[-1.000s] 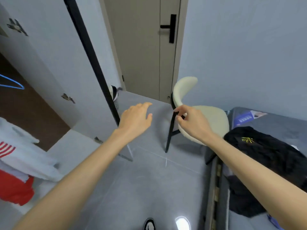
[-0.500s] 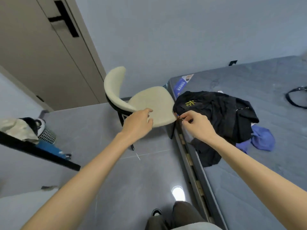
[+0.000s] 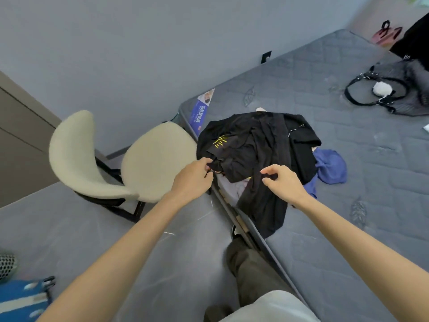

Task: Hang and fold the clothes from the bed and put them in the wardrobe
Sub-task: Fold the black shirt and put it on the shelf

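Note:
A heap of black clothes, one piece with a yellow print, lies at the near corner of the grey mattress. A blue garment sticks out from under its right side, and something pale shows beneath. My left hand pinches the heap's left edge by the mattress corner. My right hand pinches a fold of black cloth that hangs toward the bed's side. The wardrobe is out of view.
A cream chair with black legs stands on the grey floor just left of the bed corner. A black bag with straps lies at the far right of the mattress. A blue item and a mesh bin sit at lower left.
My view has swung right from the door and wardrobe to the bed. Both hands moved from in front of the chair onto the black clothes and took hold of them.

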`<state>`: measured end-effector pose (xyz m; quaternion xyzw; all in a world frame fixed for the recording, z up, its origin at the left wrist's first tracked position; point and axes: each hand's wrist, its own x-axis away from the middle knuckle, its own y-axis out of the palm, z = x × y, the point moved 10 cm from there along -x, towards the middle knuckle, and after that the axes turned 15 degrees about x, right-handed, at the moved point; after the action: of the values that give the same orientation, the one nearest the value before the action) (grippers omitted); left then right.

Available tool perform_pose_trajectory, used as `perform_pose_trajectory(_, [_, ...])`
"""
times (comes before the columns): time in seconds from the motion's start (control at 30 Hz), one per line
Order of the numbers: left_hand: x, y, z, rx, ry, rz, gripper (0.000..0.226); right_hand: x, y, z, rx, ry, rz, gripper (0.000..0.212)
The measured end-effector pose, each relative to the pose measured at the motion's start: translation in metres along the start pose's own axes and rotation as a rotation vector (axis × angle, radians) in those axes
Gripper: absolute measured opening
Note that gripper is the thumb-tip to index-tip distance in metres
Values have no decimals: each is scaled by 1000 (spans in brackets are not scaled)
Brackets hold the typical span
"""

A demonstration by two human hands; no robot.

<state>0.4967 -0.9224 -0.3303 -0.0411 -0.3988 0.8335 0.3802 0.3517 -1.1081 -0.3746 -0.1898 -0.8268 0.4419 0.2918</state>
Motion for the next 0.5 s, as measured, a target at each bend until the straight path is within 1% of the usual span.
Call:
perform_pose_trajectory(0.13, [-84, 22, 10, 11, 24, -69, 44, -70, -1, 35, -56, 112, -48, 30])
perform_pose_trajectory(0.27, [-156, 57, 23, 8, 37, -184, 44, -123, 2, 82, -125, 273, -92, 33])
perform_pose_trajectory(0.37, [-202, 89, 32, -36, 65, -279, 45, -152, 7, 119, -174, 398, -102, 38])
perform_pose_trajectory(0.5, [-254, 133, 50, -137, 168, -410, 48, -172, 22, 164, -241, 557, -119, 42])
